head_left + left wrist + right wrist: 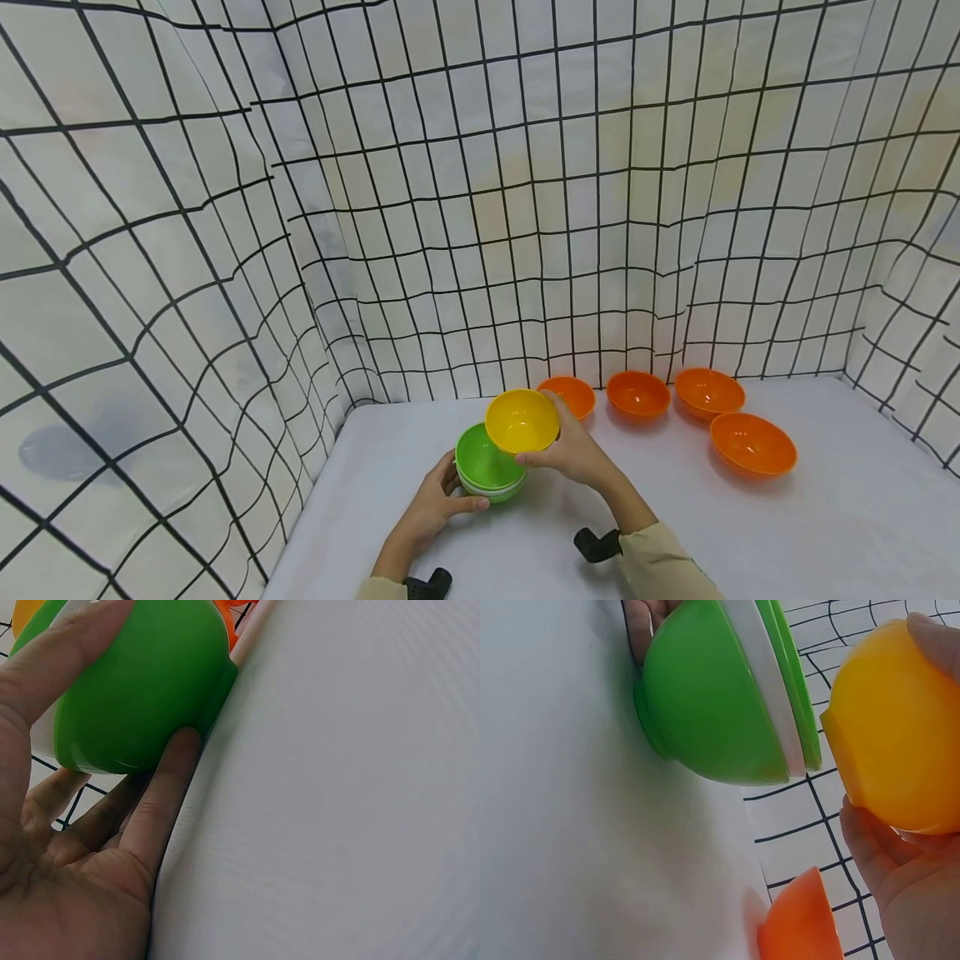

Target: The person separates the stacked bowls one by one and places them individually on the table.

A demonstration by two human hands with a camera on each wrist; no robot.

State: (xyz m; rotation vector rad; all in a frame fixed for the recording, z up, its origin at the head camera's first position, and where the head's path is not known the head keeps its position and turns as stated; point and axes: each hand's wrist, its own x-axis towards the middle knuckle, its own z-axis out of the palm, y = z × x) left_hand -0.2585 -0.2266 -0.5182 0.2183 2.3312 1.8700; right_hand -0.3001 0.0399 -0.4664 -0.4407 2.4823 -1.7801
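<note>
My right hand (568, 448) grips the yellow bowl (521, 421) by its side, leaving its base free, while below that grip my left hand (433, 507) clasps the bowl stack (486, 460), likely for steadiness.

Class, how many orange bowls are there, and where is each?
4: one orange bowl partly behind the right hand, a second and third rightward along the back, the fourth nearer, far right. Nested ones may be hidden.

In the head view, the yellow bowl (522, 422) and the right grip (573, 447) hide part of the leftmost orange bowl (574, 395). All but a band of the white bowl (767, 675) is hidden between the green bowls (487, 458). The right wrist view's bottom edge cuts off an orange bowl (800, 924).
</note>
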